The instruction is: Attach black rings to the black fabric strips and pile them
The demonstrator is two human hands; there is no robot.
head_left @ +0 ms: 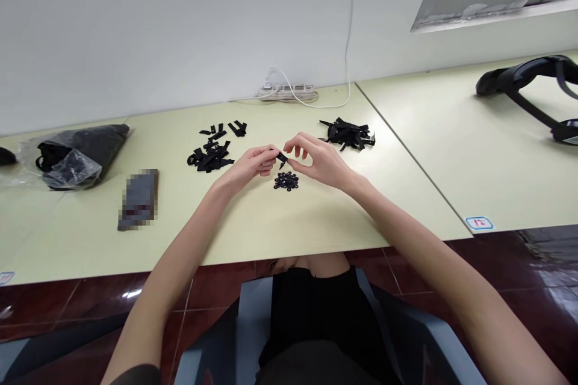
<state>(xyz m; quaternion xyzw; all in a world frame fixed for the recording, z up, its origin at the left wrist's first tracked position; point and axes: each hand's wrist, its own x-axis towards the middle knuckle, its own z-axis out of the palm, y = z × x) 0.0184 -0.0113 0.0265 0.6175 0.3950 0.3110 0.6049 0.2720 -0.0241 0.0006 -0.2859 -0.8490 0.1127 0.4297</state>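
Head view: a short black fabric strip (282, 157) is held up just above the surface (280, 228), pinched between the thumb and fingers of the left hand (259, 162). The right hand (318, 159) is held close on the other side, thumb and forefinger parted in a loose curve, thumb tip right by the strip's end; whether it is touched cannot be told. Just below the strip, a heap of small black rings (286, 180) is set down.

Progress: one strip is being worked on. A pile of black strips is placed at left (211, 159), with a few loose ones scattered behind it; another pile is placed at right (350, 133), well apart. Which pile is finished and which is waiting cannot be settled; details are too small. Plenty appears to be left, judging by the unused rings and the spread of strips. Whether a ring is already fitted on the held strip cannot be made out.

Also noted: a partly clear plastic bag (85, 156) and a pixelated item (139, 198) are placed at left; a white power strip (289, 94) is set near the wall.
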